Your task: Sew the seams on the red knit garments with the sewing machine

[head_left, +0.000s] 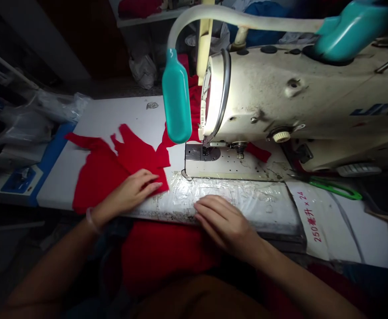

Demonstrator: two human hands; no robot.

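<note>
Pressing palm down on a cut piece of red cloth (114, 173) with the left hand (127, 195), fingers together and lightly curled, pinching nothing, a pale bracelet (90, 220) showing at the wrist. Resting the right hand (223, 226) on clear plastic film (220, 195) along the front of the white bench (114, 119), fingers loosely together, holding nothing, touching only the film and the bench edge. Keeping the cloth flat on the bench, to the left of the sewing machine (280, 93), its jagged cut edges pointing away from the body, its nearest corner tucked under the left fingertips. Showing more of the same red in three places: a narrow strip (258, 153) lying just behind the steel needle plate (227, 161), a length (194, 106) trailing back behind the machine's cream head, and a mass of cloth (163, 257) spreading below the bench edge over the lap. Hanging above all this, a teal lamp shade (176, 95) on a pale gooseneck (233, 15), nearly touching the cloth from above in view only. Lying at far right, green-handled scissors (335, 189) beside a white printed label (316, 217), with crumpled plastic bags (37, 115) heaped beyond the bench's blue edge (47, 164).
</note>
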